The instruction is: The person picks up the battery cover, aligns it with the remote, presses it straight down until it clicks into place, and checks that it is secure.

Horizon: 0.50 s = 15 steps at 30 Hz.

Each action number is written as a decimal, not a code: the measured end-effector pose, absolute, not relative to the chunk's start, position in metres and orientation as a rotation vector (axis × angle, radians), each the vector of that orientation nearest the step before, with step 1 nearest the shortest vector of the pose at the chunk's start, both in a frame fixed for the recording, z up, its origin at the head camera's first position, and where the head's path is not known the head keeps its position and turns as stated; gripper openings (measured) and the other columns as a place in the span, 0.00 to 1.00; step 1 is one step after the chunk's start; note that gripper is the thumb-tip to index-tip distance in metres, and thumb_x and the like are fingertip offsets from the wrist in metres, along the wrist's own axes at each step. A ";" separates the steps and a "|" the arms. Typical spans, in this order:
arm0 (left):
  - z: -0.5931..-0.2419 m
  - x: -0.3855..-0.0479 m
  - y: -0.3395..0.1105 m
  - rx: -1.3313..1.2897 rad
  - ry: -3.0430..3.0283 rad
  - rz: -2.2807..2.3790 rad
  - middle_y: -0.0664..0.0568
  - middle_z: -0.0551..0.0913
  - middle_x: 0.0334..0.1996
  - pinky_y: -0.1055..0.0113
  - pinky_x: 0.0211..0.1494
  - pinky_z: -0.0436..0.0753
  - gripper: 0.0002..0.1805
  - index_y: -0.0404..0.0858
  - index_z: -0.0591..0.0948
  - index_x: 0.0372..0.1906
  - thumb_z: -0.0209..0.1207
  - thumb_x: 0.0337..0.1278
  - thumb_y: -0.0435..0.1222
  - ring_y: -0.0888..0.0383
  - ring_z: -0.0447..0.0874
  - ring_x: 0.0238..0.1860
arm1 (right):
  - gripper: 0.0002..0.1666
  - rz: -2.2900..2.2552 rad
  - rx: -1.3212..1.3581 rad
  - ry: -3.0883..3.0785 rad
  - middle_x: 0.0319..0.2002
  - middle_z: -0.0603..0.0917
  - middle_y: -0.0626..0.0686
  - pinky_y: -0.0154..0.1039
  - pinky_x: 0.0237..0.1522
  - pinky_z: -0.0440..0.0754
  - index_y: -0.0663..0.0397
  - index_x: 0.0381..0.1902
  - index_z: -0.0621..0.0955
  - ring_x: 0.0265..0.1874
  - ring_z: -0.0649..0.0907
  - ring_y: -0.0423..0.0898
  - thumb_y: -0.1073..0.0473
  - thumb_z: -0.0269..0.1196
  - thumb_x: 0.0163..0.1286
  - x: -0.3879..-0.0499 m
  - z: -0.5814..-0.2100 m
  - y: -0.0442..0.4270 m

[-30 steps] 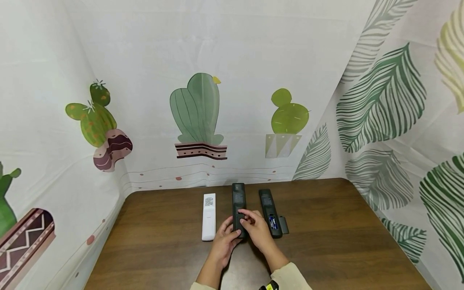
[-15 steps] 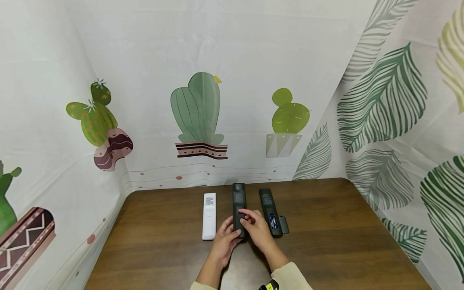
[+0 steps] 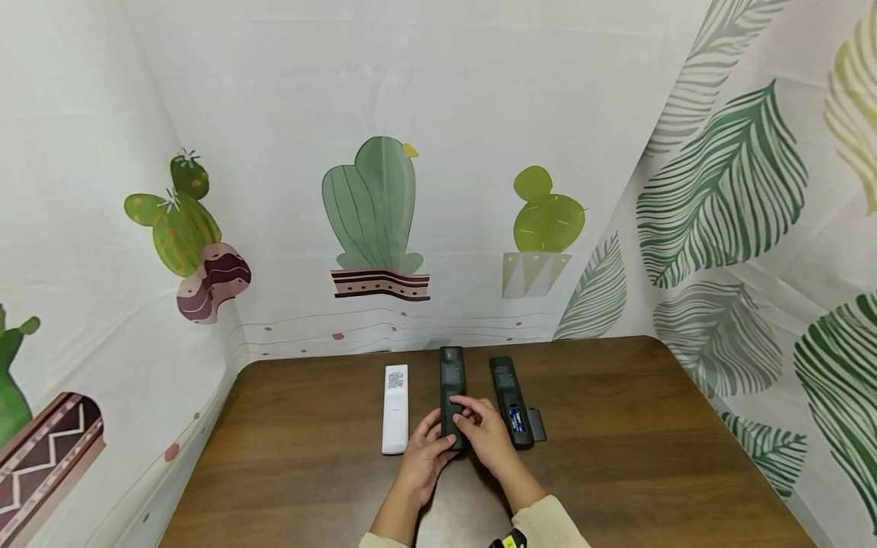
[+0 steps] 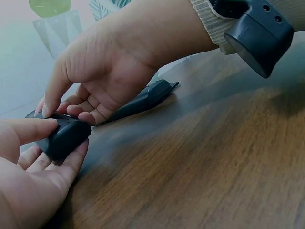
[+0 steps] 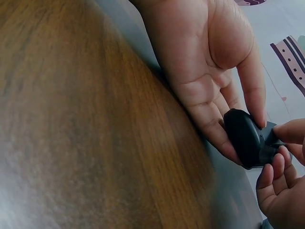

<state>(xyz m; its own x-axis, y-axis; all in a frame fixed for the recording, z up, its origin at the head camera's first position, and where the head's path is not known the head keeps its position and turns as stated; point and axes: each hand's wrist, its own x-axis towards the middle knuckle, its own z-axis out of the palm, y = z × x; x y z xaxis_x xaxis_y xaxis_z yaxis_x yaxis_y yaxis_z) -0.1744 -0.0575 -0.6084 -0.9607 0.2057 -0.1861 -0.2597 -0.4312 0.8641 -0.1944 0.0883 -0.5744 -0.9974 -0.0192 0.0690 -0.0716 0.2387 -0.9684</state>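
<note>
A black remote (image 3: 451, 373) lies back side up in the middle, its near end gripped by the left hand (image 3: 423, 459) between thumb and fingers. On its lower back, the right hand (image 3: 491, 440) rests thumb and index finger at the battery cover. In the left wrist view the remote's end (image 4: 66, 138) is raised off the table, with left fingers beneath it. The right wrist view shows the same dark end (image 5: 243, 136) between both hands. Whether the cover is loose cannot be told.
Left of the hands lies a white remote (image 3: 395, 411). On the right is another black remote (image 3: 505, 384) with blue batteries (image 3: 517, 419) showing in its bay, and a dark cover (image 3: 537, 425) beside it. A patterned cloth (image 3: 452, 91) hangs behind the wooden table (image 3: 617, 457).
</note>
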 end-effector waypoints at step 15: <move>-0.610 -0.175 -0.058 -0.076 1.503 2.432 0.46 0.77 0.64 0.65 0.56 0.82 0.40 0.35 0.55 0.78 0.58 0.65 0.28 0.59 0.83 0.55 | 0.21 1.911 0.032 -2.429 0.42 0.77 0.64 0.29 0.36 0.71 0.59 0.57 0.82 0.35 0.74 0.45 0.69 0.65 0.66 -0.196 -0.574 0.086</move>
<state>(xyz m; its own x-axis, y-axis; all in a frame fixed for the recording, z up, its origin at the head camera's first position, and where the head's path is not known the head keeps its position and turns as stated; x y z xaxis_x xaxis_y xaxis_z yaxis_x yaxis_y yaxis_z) -0.1749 -0.0584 -0.6096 -0.9592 0.2090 -0.1904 -0.2638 -0.4189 0.8689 -0.1956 0.0862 -0.5737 -0.9985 0.0150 0.0529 -0.0479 0.2361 -0.9706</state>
